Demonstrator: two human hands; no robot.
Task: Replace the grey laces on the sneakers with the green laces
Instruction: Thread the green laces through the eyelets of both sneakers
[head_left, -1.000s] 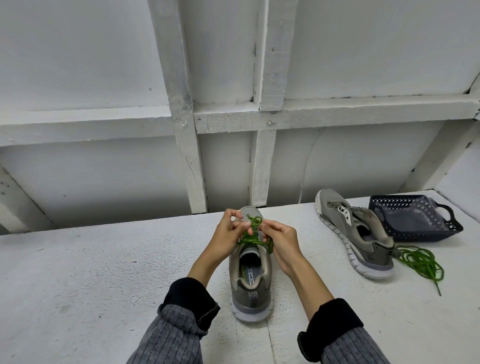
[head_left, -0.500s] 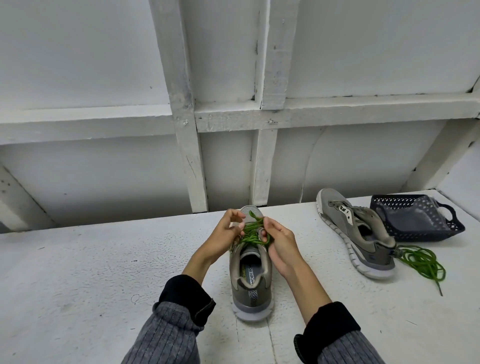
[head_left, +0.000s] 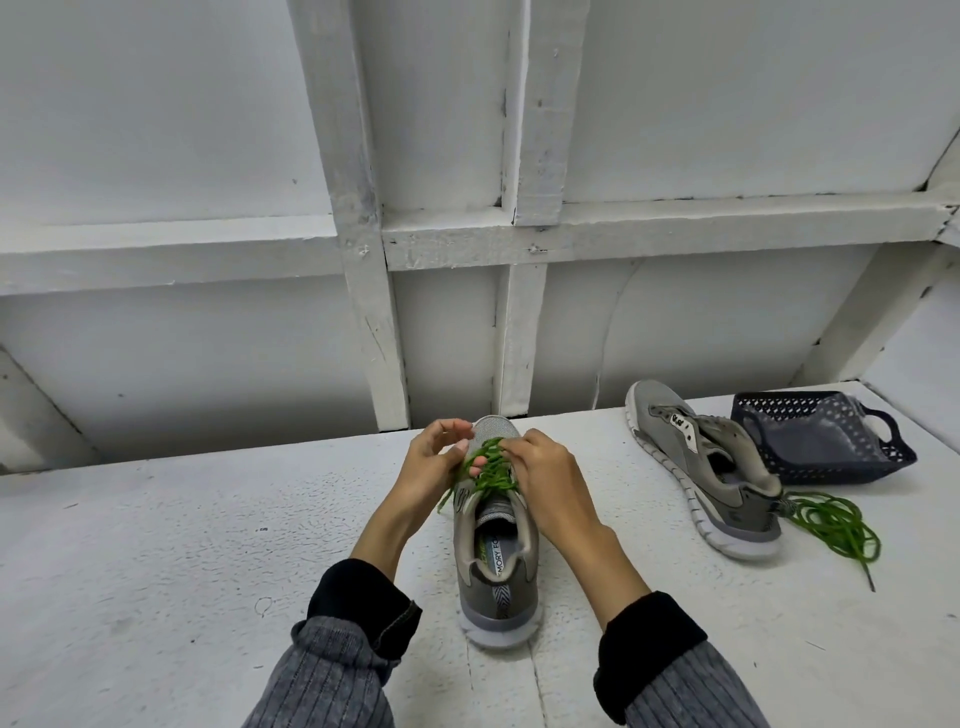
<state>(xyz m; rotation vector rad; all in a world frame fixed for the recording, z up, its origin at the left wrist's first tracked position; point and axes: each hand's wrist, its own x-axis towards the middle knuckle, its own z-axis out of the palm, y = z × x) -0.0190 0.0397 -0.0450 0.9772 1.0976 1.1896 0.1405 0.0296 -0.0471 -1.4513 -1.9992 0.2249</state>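
Green lace (head_left: 491, 470), a thin cord, crisscrossed the grey mesh sneaker (head_left: 496, 551). Left hand (head_left: 434, 467) and right hand (head_left: 545, 473) each pinched it, fingers curled. Right of that sneaker lay an unlaced sneaker (head_left: 701, 478) and coiled lace (head_left: 831, 525).

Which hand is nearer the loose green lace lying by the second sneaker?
Right. The right hand is on the near sneaker's lacing, closer to the loose green lace; the left hand is farther away.

both hands (head_left: 434, 470) (head_left: 545, 475) on green lace (head_left: 491, 470), sneaker (head_left: 498, 561)
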